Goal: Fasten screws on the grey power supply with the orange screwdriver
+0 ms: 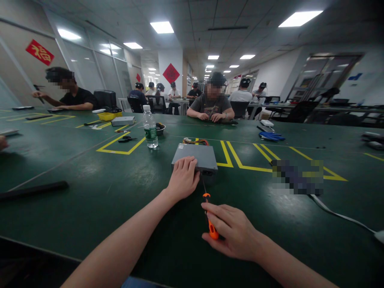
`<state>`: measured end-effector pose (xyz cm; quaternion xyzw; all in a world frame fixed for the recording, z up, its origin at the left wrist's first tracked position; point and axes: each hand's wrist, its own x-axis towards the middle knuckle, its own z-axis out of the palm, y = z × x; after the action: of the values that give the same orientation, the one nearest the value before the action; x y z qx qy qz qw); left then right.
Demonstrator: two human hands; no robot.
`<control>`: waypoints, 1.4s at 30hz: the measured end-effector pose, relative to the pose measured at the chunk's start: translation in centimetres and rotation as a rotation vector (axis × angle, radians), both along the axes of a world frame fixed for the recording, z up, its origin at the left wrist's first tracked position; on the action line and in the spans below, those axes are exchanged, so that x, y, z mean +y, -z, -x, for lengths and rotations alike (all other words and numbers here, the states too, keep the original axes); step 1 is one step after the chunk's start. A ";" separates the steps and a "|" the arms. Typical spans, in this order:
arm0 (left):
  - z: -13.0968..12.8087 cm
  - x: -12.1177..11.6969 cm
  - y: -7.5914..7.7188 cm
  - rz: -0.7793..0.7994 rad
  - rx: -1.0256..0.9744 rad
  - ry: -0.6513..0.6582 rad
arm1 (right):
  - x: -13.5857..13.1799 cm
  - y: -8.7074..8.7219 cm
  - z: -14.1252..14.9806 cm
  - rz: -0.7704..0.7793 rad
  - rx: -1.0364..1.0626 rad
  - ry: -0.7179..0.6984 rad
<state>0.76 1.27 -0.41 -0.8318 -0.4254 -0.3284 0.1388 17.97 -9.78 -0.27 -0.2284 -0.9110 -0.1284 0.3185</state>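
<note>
A grey computer power supply (196, 156) lies on the green table in front of me, its socket side facing me and its bundle of coloured wires (195, 141) at the far side. My left hand (183, 176) grips its near left part, fingers over the top and thumb against the near side. Between the fingers and thumb of my right hand (232, 228) is an orange and black screwdriver (213, 231). Its shaft points away from me, with the tip at the near face of the power supply, below the socket. Whether the tip sits in a screw is too small to tell.
A water bottle (150, 128) stands beyond the power supply to the left, with a bowl (160, 129) behind it. Blue gloves (271, 136) lie at the right, past a blurred dark object (297, 178) with a white cable. Co-workers sit across the table.
</note>
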 end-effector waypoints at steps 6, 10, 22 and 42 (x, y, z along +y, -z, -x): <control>0.2 0.5 0.3 -0.008 -0.019 0.032 | -0.1 -0.1 -0.2 0.131 -0.093 0.040; 0.2 0.5 0.5 -0.002 -0.036 0.033 | -0.1 -0.3 0.2 0.015 -0.139 0.038; 0.2 0.5 0.4 -0.006 -0.068 0.051 | -0.3 -0.6 0.4 0.069 -0.208 0.083; 0.3 0.5 0.4 -0.011 -0.059 0.059 | -0.2 -0.7 -1.1 -0.105 0.003 -0.018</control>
<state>0.49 1.81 -0.82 -0.8331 -0.4028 -0.3591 0.1211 19.06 -9.98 0.47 -0.2034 -0.9046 -0.1726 0.3326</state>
